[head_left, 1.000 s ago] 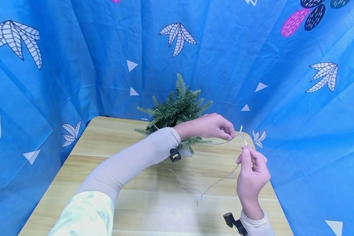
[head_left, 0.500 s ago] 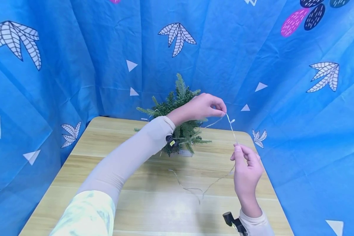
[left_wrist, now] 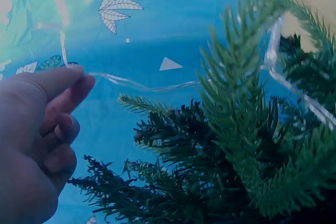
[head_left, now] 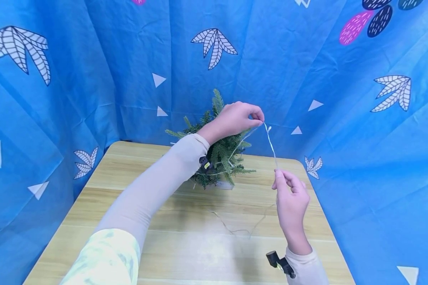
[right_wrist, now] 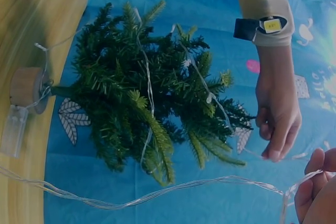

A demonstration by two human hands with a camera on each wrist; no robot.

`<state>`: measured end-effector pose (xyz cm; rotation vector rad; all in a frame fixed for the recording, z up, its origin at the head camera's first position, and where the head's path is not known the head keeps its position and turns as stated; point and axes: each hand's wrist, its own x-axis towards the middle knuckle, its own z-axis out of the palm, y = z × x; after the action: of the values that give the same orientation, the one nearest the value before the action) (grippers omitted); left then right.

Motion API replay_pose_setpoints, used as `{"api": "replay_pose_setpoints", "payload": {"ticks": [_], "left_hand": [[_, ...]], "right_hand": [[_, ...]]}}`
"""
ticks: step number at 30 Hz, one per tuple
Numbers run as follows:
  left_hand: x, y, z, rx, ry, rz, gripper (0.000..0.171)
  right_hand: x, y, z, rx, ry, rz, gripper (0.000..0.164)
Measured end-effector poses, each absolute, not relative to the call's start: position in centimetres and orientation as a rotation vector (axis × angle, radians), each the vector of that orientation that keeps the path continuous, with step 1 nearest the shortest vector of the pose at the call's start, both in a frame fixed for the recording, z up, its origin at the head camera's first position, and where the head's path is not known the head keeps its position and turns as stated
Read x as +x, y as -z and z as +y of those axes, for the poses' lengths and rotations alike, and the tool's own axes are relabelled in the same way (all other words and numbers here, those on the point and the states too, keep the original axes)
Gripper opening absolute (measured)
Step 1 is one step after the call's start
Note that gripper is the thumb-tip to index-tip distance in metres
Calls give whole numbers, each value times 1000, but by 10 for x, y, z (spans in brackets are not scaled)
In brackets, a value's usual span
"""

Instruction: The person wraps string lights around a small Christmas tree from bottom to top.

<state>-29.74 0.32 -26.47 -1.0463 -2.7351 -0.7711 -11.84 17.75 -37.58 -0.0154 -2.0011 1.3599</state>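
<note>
A small artificial Christmas tree [head_left: 219, 152] stands near the back of the table, with a clear-wire string light [right_wrist: 149, 90] wound around its branches. My left hand [head_left: 239, 118] pinches the string light between thumb and fingertips, beside the tree's upper right. Lower and nearer, my right hand [head_left: 292, 200] pinches the same wire, and the stretch between the hands hangs slanted. From the left hand, the wire [left_wrist: 157, 87] runs back to the branches in the left wrist view. My left forearm hides part of the tree in the head view.
The tree has a round wooden base [right_wrist: 26, 90] with a clear box [right_wrist: 14, 132] beside it. A loose end of the string light [head_left: 232, 231] trails over the wooden table [head_left: 128, 194]. Blue patterned cloth [head_left: 139, 87] surrounds the table's back and sides.
My left hand has moved up and left toward the tree, drawing the wire with it. My right hand has followed slightly up and left, still pinching the wire.
</note>
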Motion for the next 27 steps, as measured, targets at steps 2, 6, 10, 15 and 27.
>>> {"api": "replay_pose_setpoints", "payload": {"ticks": [2,6,10,15,27], "left_hand": [[-296,265,3,-1053,633,-2718,16],[-293,266,4,-1061,423,-2675,19],[-291,269,3,-1056,331,-2642,19],[-288,273,-1,-1091,332,-2592,19],[-277,276,-3,-1190,477,-2628,20]], "right_hand": [[-122,375,177,-1,-1353,-2001,24],[-129,375,176,17,-1343,-1997,24],[-133,376,175,29,-1339,-1998,24],[-137,375,175,27,-1338,-2013,27],[-152,360,174,21,-1344,-2051,25]]}}
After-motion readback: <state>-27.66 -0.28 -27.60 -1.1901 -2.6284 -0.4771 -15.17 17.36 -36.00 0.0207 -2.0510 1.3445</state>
